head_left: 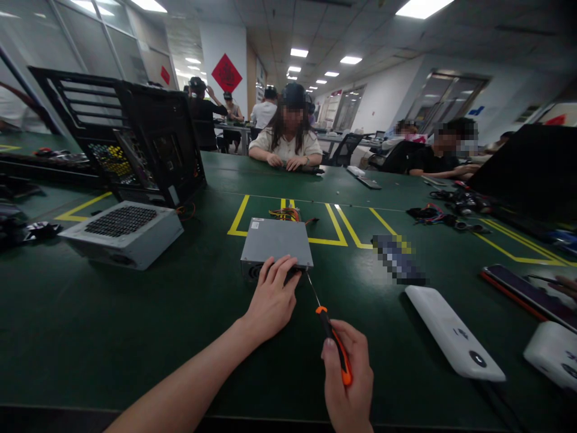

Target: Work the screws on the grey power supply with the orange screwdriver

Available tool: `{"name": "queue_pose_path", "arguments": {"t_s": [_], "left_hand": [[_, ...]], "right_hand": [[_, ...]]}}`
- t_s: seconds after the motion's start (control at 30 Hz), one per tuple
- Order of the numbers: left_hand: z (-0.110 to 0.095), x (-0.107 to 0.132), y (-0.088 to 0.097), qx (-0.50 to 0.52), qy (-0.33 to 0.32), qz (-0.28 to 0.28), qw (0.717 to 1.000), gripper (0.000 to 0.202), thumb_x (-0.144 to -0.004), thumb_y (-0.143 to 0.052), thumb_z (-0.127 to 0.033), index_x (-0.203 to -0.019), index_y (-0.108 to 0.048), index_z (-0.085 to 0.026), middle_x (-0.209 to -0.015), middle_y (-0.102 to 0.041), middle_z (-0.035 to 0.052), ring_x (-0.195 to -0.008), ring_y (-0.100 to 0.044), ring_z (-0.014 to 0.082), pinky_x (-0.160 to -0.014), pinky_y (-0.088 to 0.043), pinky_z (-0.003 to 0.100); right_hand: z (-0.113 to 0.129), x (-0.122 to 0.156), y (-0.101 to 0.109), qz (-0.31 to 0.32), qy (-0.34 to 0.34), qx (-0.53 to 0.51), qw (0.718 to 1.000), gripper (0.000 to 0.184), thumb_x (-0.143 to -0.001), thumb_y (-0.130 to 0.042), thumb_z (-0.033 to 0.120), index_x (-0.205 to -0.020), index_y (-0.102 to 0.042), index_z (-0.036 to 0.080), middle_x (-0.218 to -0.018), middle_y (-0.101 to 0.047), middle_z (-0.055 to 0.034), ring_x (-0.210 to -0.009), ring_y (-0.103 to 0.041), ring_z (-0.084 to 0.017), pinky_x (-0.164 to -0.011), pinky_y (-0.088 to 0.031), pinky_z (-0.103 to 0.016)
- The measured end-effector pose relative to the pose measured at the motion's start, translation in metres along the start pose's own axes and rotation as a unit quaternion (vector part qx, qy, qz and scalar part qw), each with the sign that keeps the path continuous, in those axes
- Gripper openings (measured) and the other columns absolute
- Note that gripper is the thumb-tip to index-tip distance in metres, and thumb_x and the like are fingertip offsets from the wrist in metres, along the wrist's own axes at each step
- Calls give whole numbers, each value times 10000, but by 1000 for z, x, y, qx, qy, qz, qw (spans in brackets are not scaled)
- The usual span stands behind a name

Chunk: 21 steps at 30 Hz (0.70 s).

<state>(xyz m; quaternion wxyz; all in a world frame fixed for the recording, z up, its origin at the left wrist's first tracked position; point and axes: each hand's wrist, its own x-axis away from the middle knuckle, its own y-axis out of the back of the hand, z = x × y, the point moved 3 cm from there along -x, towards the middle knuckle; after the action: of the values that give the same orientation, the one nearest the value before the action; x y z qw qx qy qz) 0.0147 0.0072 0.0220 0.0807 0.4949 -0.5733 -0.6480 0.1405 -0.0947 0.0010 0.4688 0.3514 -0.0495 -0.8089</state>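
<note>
A grey computer power supply (279, 242) lies on the green table in front of me, its bundled wires (288, 211) spilling out behind. My left hand (273, 300) grips its near edge, fingers on the top cover and thumb at the front face. In my right hand (349, 367) is a screwdriver (332, 337) with an orange and black handle, held slantwise. Its thin shaft reaches up to the near right corner of the power supply. The tip meets that corner closely; whether it sits in a screw is too small to tell.
To the left stand a second power supply (128, 231) and an open black computer case (135, 135). A white power bank-like device (453, 331) and a pixelated dark item (399, 258) lie right. Yellow tape (331, 240) marks the table. A person (293, 135) sits opposite.
</note>
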Motion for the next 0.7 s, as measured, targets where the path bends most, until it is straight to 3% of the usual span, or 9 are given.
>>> {"name": "queue_pose_path", "arguments": {"t_s": [0.2, 0.37, 0.57, 0.7], "left_hand": [[0, 0, -2, 7, 0, 1, 1000, 413, -757, -431, -84, -1152, -510, -176, -1312, -367, 86, -1257, -274, 232, -1063, -186, 462], [0, 0, -1, 0, -4, 2, 1000, 433, -737, -430, -65, -1150, -510, -167, -1311, -369, 90, -1260, -269, 236, -1062, -190, 461], [-1, 0, 0, -2, -5, 2, 1000, 444, -731, -435, -64, -1156, -506, -170, -1319, -364, 89, -1261, -271, 236, -1065, -196, 456], [-1, 1, 0, -7, -9, -5, 1000, 446, -719, -446, -61, -1150, -511, -159, -1313, -374, 100, -1258, -278, 246, -1059, -213, 459]], "right_hand": [[5, -2, -3, 32, 100, 29, 994, 147, -764, -530, 161, -906, -551, 194, -762, -511, -29, -670, -533, -143, -584, -458, -280], [2, -1, -2, 0, 3, -11, 1000, 216, -813, -465, 217, -1024, -483, 176, -836, -577, -58, -677, -571, -142, -577, -479, -267], [8, -3, -2, 30, 117, 33, 992, 152, -756, -532, 142, -900, -543, 192, -721, -510, -17, -642, -532, -138, -569, -458, -272], [7, -4, -1, 26, 59, 21, 998, 199, -813, -461, 218, -1003, -515, 192, -846, -575, -57, -722, -572, -159, -602, -480, -283]]}}
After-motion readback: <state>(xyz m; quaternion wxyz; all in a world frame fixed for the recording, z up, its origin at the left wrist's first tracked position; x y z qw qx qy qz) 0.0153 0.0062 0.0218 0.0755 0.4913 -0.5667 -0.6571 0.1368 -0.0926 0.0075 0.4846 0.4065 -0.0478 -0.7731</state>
